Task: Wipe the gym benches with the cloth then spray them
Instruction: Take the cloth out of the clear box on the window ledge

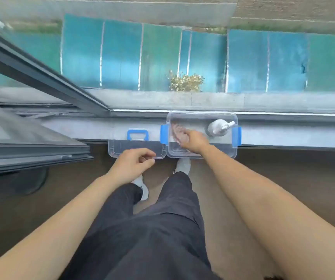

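A clear plastic box [233, 152] with blue clips stands on the window sill. Inside it lie a pinkish cloth [176, 129] at the left and a white spray bottle [218, 127] at the right. My right hand [194, 140] reaches into the box and its fingers close on the cloth. The box's clear lid [122, 147] with a blue handle lies to the left of the box. My left hand [131, 163] pinches the lid's near edge. No gym bench is in view.
The grey sill [283, 136] runs across the view below a window. An open window sash [31, 142] juts out at the left. My legs in dark trousers and white shoes stand on the brown floor [283, 168].
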